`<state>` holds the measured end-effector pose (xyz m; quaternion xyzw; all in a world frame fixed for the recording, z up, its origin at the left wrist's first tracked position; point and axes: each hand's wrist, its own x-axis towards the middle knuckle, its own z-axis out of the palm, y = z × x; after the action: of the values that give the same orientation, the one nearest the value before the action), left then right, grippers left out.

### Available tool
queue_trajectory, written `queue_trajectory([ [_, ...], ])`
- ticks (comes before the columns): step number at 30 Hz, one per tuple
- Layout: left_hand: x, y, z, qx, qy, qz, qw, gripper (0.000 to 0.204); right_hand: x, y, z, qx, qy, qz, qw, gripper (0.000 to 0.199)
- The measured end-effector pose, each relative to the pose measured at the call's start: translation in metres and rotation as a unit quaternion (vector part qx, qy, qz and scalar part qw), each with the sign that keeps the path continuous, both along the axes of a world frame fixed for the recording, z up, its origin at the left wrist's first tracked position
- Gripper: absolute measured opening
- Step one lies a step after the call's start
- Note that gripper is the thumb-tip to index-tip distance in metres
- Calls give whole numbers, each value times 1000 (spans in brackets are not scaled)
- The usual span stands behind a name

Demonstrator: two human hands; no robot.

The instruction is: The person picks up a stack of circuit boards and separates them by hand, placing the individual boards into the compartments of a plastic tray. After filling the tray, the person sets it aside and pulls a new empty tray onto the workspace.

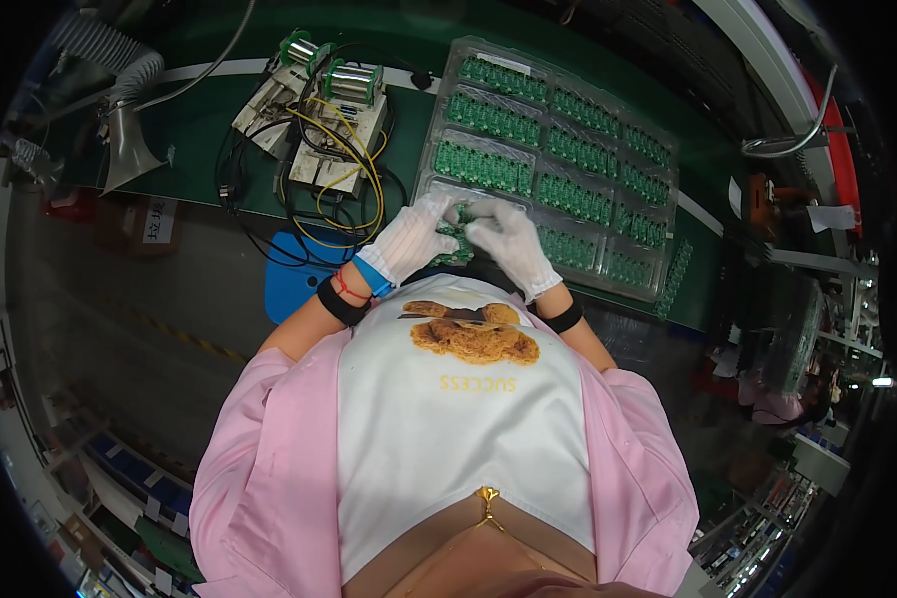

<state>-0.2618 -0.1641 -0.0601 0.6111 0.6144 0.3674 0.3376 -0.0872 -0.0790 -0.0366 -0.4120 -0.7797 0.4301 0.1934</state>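
Nearest the camera: a white shirt front with a brown bear print and pink overshirt sleeves, forearms rising from the lower edge. Both hands wear white fabric gloves; a black wrist cuff on each arm, plus a red cord and a blue band on the left wrist.

Left hand and right hand meet at the near edge of the dark green tabletop. Both are closed, fingers pinching a small green circuit board strip between them. The strip sits just over the near left corner of the clear plastic blister tray.

The tray runs away to the right, its pockets filled with rows of green boards. A further column of green boards lies beside its right edge.

Left of the hands: a blue flat pad, partly off the tabletop edge. Beyond it, two pale fixtures with yellow and black wires and two solder wire spools. Far left, a grey ribbed extraction hose ending in a funnel.
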Motion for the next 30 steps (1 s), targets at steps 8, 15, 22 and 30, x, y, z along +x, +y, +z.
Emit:
queue_trajectory([
  [8,-7,-3,-8,20,117,-156,981,30,13,2,9,23,25,138,990,23],
  [15,-5,3,-18,277,109,-237,925,23,27,0,31,-275,93,106,951,17],
  [22,-28,2,-2,148,102,-183,967,18,38,25,-23,-318,126,-90,935,22],
  [30,-30,-3,-21,14,25,16,999,24,33,26,-75,196,-161,-125,959,24],
])
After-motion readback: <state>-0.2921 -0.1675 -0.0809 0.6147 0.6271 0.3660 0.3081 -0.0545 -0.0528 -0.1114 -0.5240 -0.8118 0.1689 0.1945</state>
